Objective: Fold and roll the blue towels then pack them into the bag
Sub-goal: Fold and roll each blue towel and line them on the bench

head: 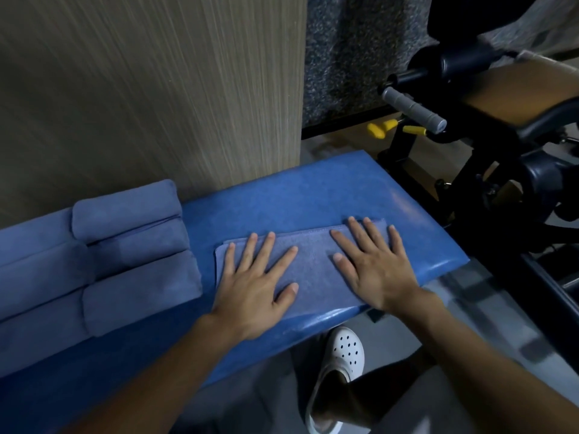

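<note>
Both the left hand (257, 283) and the right hand (374, 267) lay flat with fingers spread on the folded blue terry towel (313, 264), whose long axis ran left to right across the padded blue vinyl bench (282, 195), so either short end sat equally near for rolling.

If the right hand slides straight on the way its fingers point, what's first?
The right hand leaves the towel, then only bare bench; nothing stands there. Past its far edge, probably the wood panel, depth unclear.
</note>
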